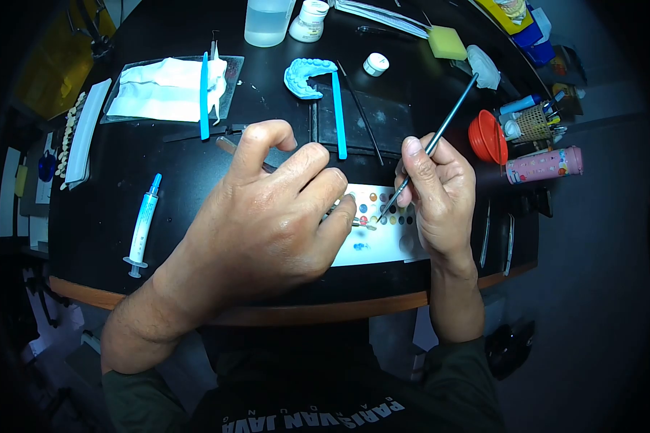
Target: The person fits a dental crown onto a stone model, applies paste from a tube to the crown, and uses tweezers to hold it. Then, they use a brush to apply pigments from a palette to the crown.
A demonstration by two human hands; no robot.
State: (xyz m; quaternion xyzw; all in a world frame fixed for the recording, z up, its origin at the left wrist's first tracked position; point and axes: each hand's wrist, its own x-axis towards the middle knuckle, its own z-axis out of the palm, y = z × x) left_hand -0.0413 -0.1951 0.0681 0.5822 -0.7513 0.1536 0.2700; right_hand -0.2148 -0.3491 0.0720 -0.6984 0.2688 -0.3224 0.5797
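Observation:
My right hand pinches a slim dark-handled brush like a pen, its tip slanting down to the left. My left hand curls round a thin metal holding tool, mostly hidden by the fingers. The tool's metal end pokes out past the fingertips, with a small pale piece at its end, and the brush tip is right beside it. Beneath both lies a white palette card bearing rows of coloured dots and a blue smear.
Behind my hands are a blue dental cast, a blue stick, a dark thin brush and a small white jar. A syringe lies left; a red rubber bowl and a pink bottle stand right.

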